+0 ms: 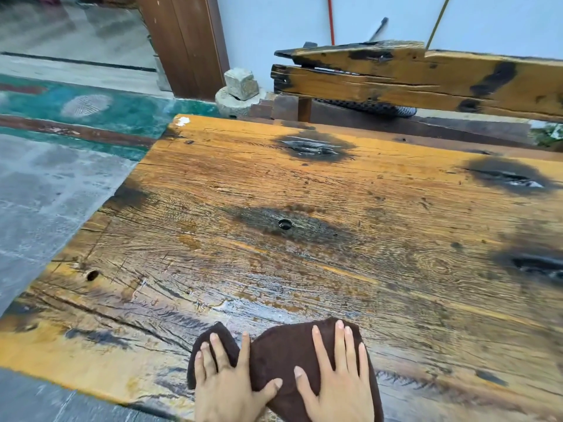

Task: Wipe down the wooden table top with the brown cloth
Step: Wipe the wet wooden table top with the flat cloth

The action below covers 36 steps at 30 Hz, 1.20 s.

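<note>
Your fingers (339, 339) lie straight and spread on both hands, pressing flat; none curl round anything. The left hand (225, 382) bears on the left lobe of the brown cloth (283, 354), thumb laid across its middle fold. The right hand (338, 379) covers the right lobe. The cloth is bunched rather than laid flat. It sits at the near edge of the wooden counter (304, 269), toward the left end.

Finding: the step in hand appears to be a two-handed push stroke away from you. The wood just ahead of the cloth shows a sheen that reads as damp. The far half looks dry, so most of the surface is judged outstanding.

Recommendations: flatten the cloth so more of it meets the wood. Load your palms as well as your fingertips for even pressure. Run overlapping strokes along the grain. The surface is rough and cracked, with a round hole (285, 223) and a charred knot (313, 147). Expect the pile to snag there, so slow down and dab rather than drag. Carry the strokes out to the far left corner, where a white fleck (182, 120) shows.

Beyond the far edge stands a scorched wooden bench (426, 77). It is not part of this job.
</note>
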Tool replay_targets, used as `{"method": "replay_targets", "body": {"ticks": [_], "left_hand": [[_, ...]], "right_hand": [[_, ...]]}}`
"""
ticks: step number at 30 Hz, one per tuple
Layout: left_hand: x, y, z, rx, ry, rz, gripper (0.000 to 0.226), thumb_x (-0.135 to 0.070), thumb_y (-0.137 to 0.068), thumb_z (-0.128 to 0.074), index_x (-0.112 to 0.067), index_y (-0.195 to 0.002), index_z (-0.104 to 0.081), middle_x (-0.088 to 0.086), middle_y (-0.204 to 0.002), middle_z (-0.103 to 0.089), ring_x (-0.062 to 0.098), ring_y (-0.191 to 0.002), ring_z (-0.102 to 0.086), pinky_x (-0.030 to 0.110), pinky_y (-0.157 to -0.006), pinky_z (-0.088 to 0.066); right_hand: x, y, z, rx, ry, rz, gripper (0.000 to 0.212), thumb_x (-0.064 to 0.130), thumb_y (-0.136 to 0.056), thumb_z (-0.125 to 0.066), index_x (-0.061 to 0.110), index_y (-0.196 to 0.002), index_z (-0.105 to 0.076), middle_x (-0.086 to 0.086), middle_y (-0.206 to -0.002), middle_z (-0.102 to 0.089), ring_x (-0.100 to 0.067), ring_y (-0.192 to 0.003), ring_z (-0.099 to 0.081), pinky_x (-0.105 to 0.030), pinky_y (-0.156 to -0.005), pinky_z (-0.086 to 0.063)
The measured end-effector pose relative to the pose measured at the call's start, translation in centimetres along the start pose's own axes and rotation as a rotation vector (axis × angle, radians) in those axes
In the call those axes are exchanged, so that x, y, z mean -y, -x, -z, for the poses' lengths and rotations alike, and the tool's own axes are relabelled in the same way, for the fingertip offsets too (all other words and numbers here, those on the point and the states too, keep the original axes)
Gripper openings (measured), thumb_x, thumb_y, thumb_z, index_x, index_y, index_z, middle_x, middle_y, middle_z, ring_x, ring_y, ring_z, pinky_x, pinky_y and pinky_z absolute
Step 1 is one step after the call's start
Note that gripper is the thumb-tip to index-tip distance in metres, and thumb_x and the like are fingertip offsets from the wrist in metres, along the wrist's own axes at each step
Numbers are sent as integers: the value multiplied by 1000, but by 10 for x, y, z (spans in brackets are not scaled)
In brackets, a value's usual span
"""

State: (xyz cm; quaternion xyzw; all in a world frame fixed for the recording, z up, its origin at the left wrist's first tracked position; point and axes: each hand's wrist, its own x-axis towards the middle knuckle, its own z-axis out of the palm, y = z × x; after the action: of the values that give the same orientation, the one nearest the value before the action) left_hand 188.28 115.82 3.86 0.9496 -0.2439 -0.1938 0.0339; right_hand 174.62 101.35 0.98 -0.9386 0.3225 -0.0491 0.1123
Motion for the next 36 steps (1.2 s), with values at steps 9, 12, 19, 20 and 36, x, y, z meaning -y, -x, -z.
{"method": "replay_targets", "body": {"ticks": [9,12,19,20,36], "left_hand": [[6,-60,53,193,-88,162,142,-107,-64,-20,-13,-154,37,29,-169,13,42,-159,8,47,-128,7],[7,-97,70,152,-70,135,131,-103,-72,-19,-17,-159,29,28,-171,8,41,-160,4,48,-129,4],[-20,-204,92,70,-22,107,119,-94,-83,-26,-19,-162,24,33,-169,5,47,-158,2,51,-129,-1],[-25,-219,94,53,-20,100,119,-93,-84,-27,-18,-162,23,35,-168,5,48,-158,3,52,-129,-2],[-78,-378,115,-82,65,65,136,-107,-67,-17,-18,-162,23,34,-166,20,49,-155,19,69,-122,8]], "right_hand": [[6,-52,-9,-12,-8,-200,81,74,-94,-35,25,-158,-45,-20,-168,-29,-37,-155,-30,-58,-123,-23],[2,-92,-9,18,16,-258,84,77,-98,-21,24,-161,-38,-22,-168,-27,-37,-156,-27,-57,-123,-18],[6,-184,-5,112,10,-389,87,80,-92,-1,33,-163,16,-15,-169,24,-31,-159,22,-52,-127,14],[7,-196,-2,127,14,-402,87,79,-92,-2,33,-163,19,-15,-169,26,-32,-158,25,-52,-127,15],[-27,-365,-1,117,67,-432,87,83,-93,-5,38,-164,16,-14,-172,22,-28,-158,24,-51,-127,14]]}}
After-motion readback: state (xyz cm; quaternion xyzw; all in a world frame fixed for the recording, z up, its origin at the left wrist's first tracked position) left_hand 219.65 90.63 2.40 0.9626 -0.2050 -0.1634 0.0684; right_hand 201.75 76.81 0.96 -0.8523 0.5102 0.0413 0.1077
